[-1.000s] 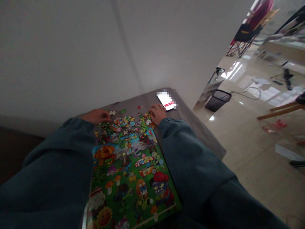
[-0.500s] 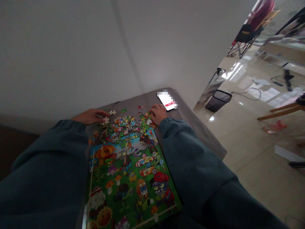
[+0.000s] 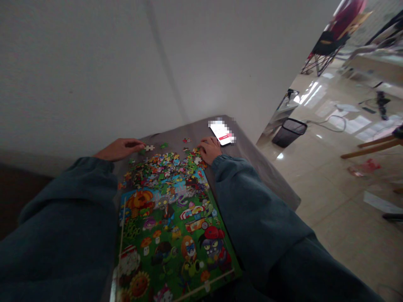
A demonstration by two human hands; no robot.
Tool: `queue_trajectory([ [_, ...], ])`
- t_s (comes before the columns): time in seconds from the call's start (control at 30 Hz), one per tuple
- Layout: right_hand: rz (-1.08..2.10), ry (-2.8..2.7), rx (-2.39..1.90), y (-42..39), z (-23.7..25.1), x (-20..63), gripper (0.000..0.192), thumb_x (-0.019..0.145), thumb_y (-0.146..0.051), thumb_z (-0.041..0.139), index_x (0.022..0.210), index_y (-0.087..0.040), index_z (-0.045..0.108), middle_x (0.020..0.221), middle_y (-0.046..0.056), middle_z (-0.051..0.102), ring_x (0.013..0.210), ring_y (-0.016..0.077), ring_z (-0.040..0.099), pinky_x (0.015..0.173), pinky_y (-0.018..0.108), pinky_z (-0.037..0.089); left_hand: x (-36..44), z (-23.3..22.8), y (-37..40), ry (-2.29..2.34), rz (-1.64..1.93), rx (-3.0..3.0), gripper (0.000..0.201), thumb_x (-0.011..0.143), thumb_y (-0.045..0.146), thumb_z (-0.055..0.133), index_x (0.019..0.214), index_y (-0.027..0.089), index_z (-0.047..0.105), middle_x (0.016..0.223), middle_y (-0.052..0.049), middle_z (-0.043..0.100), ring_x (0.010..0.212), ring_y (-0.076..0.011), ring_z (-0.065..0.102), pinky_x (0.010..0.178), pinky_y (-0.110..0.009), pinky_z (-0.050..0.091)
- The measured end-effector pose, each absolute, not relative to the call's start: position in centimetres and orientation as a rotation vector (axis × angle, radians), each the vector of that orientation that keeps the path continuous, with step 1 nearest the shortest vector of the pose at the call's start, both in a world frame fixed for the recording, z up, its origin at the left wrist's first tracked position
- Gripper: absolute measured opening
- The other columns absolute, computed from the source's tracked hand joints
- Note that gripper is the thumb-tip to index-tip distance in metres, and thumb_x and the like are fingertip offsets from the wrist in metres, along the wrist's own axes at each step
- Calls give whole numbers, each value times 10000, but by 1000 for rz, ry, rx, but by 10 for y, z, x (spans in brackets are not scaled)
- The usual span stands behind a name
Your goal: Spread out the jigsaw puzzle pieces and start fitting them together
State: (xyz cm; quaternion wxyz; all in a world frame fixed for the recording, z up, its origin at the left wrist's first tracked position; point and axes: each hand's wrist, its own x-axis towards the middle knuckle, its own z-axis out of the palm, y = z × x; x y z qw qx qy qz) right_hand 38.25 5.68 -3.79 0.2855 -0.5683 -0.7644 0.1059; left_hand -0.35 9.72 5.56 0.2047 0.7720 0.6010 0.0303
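Observation:
My left hand (image 3: pixel 124 149) reaches over the far left part of the grey cloth, thumb and fingertips pinched together. At the fingertips are a green puzzle piece (image 3: pixel 142 152) and a pale, face-down puzzle piece (image 3: pixel 150 147). My right hand (image 3: pixel 210 149) rests at the right side of the pile of puzzle pieces (image 3: pixel 165 161), its fingers curled; what is under them is hidden. Between my forearms lies a picture board (image 3: pixel 170 218) with colourful cartoon plants and zombies on green. Loose pieces cover its far end.
A lit phone (image 3: pixel 221 131) lies just beyond my right hand on the grey cloth (image 3: pixel 252 167). A white wall (image 3: pixel 126 71) rises behind the table. To the right, on the tiled floor, stand a black mesh bin (image 3: pixel 289 132) and a folding chair (image 3: pixel 329 44).
My left hand has moved slightly away from me, from one pale piece to the pale piece farther off. The first no longer shows pale; green pieces show there. My right hand stays put.

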Motion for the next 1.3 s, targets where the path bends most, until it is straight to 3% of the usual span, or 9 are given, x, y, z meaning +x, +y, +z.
queue_trajectory([
  [0.1, 276, -2039, -1513, 57, -38, 382, 274, 914, -164, 549, 1045, -245, 776, 1325, 90, 619, 1305, 301, 403, 1087, 481, 340, 0, 39, 108, 1810, 137, 2221, 790, 823, 745, 535, 1283, 120, 679, 1285, -155, 700, 1161, -330, 620, 1043, -455, 459],
  [0.3, 270, -2027, -1502, 58, -40, 381, 278, 924, -167, 539, 1041, -249, 777, 1317, 87, 621, 1309, 301, 405, 1092, 485, 333, 10, 11, 115, 1876, 174, 2347, 580, 823, 695, 590, 1088, 207, 754, 1326, -126, 639, 1293, -337, 522, 1154, -450, 345],
  [0.4, 279, -2029, -1494, 58, -40, 381, 277, 920, -168, 546, 1041, -255, 779, 1319, 85, 620, 1315, 300, 398, 1098, 485, 330, 10, 19, 110, 1841, 176, 2382, 543, 861, 661, 565, 1053, 180, 730, 1294, -126, 650, 1266, -329, 508, 1149, -488, 336],
  [0.53, 288, -2029, -1499, 58, -40, 381, 279, 924, -166, 544, 1053, -248, 778, 1329, 92, 617, 1323, 298, 398, 1099, 488, 333, 5, 44, 94, 1583, 17, 2399, 543, 760, 723, 646, 971, 233, 746, 1197, -61, 726, 1198, -269, 588, 1105, -398, 407],
  [0.7, 345, -2065, -1427, 59, -38, 380, 294, 958, -192, 537, 1167, -215, 742, 1330, 123, 614, 1292, 295, 455, 1091, 487, 367, 6, 59, 46, 1556, 35, 2409, 765, 828, 838, 448, 1200, 217, 696, 1420, -112, 614, 1321, -332, 541, 1158, -473, 366],
  [0.83, 422, -2232, -1246, 58, -30, 385, 314, 962, -224, 593, 1250, -185, 712, 1297, 124, 639, 1242, 246, 536, 1106, 415, 392, 30, 33, -5, 1481, 70, 2451, 870, 881, 850, 355, 1420, 201, 567, 1636, -126, 389, 1473, -320, 392, 1230, -462, 282],
  [0.93, 451, -2358, -1214, 56, -21, 392, 317, 904, -347, 722, 1199, -235, 749, 1362, 109, 618, 1327, 301, 477, 1125, 493, 362, 43, 5, -28, 1509, 14, 2469, 885, 899, 847, 301, 1526, 247, 475, 1698, -119, 278, 1528, -363, 302, 1237, -545, 245],
  [1.07, 496, -2449, -1302, 53, -16, 397, 339, 881, -371, 764, 1203, -267, 753, 1366, 90, 633, 1310, 311, 497, 1104, 512, 363, 37, -20, -30, 1636, -5, 2466, 778, 968, 751, 261, 1584, 298, 402, 1705, -100, 276, 1554, -386, 244, 1215, -610, 247],
  [1.3, 387, -2414, -1328, 50, -16, 388, 376, 1012, -303, 564, 1355, -178, 651, 1364, 149, 631, 1308, 308, 517, 1092, 500, 387, 26, -17, -14, 2082, 193, 2419, 683, 1020, 628, 188, 1577, 307, 420, 1708, -95, 265, 1573, -392, 180, 1169, -686, 240],
])
